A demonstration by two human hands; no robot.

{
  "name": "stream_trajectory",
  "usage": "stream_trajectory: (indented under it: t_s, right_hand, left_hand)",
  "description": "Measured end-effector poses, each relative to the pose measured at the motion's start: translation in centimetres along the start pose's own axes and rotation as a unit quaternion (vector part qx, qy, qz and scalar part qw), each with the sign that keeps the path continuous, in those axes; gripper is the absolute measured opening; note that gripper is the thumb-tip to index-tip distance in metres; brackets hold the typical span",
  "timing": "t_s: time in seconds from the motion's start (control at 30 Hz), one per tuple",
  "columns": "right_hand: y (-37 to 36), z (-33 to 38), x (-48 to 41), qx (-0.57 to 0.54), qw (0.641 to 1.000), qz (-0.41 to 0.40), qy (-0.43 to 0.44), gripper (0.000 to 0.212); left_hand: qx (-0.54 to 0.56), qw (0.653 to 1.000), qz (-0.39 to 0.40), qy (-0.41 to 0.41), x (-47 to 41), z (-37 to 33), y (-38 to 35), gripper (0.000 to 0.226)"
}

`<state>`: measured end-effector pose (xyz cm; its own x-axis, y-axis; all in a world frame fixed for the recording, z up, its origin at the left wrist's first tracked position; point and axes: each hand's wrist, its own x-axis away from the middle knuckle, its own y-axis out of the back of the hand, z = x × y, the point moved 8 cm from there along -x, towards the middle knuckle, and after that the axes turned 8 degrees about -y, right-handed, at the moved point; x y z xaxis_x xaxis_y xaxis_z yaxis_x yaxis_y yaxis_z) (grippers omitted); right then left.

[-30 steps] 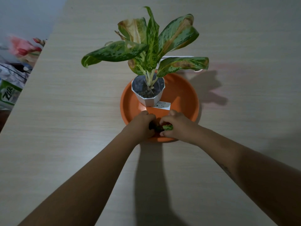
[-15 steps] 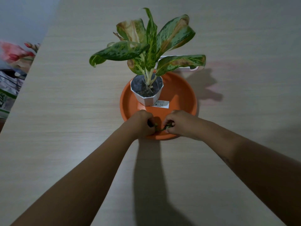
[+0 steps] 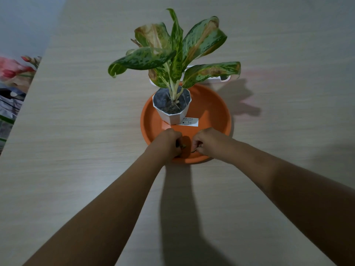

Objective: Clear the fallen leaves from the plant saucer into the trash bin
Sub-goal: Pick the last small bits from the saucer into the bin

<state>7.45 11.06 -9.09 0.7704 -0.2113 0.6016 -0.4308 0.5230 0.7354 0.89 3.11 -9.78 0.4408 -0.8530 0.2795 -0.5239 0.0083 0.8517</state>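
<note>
saucer: orange saucer point(image 3: 213, 110) sits on the counter point(image 3: 76, 131); both hands are over its near rim.
pot: white faceted pot point(image 3: 172, 117) stands in the saucer's far-left part. The plant point(image 3: 172, 54) is upright in it, with mottled green leaves and brown patches.
card: small white card point(image 3: 189, 121) lies on the saucer floor, touching the pot's base on the near-right side.
left hand: left hand point(image 3: 168, 143) is knuckles-up over the near rim, its fingers point(image 3: 177, 140) curled in and clenched on a leaf bit.
left leaf bit: left leaf bit point(image 3: 182, 146) is a greenish-brown tip poking out of the curled fingers toward the other hand. The rest is hidden in the fist.
right hand: right hand point(image 3: 208, 141) is also knuckles-up, its fingers point(image 3: 196, 144) curled and pinching a second bit.
right leaf bit: right leaf bit point(image 3: 194, 151) is a thin dark sliver hanging just below the fingertips, low over the saucer floor. We cannot tell if it touches the floor.
gap: the hands are near each other but apart, and bare orange floor shows between them.
behind: a white object point(image 3: 222, 80) lies beyond the saucer, mostly hidden by leaves. We cannot tell what it is.
off counter: pink flowers point(image 3: 9, 69), blurred, lie past the left edge.
</note>
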Motion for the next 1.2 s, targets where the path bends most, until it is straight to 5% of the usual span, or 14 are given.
stream_trajectory:
  t_s: [0.3,0.63,0.77,0.87,1.03,1.2]
  right_hand:
    - [0.7,-0.3,0.2,0.026,0.999,0.034,0.025,0.024]
    - [0.2,-0.5,0.2,0.025,0.999,-0.029,-0.004,0.02]
    - [1.0,-2.1,-0.3,-0.107,0.99,-0.041,-0.081,0.019]
    - [2.2,-4.1,1.0,-0.276,0.948,-0.123,-0.104,0.011]
    - [2.3,-5.4,2.8,-0.447,0.874,-0.144,-0.126,0.013]
    - [0.9,-4.1,2.5,-0.276,0.947,-0.123,-0.108,0.011]
  left_hand:
    - [0.024,0.995,0.102,0.006,0.1,0.1,0.5,0.03]
    - [-0.007,0.999,0.01,-0.035,0.0,-0.3,0.3,0.02]
    - [0.02,1.0,-0.011,-0.011,-0.2,-0.1,0.3,0.017]
    - [0.104,0.993,-0.043,0.03,0.3,0.5,1.0,0.013]
    - [0.372,0.908,-0.121,0.149,1.9,2.6,2.0,0.003]
    - [0.41,0.89,-0.12,0.159,2.6,3.5,1.8,0.004]
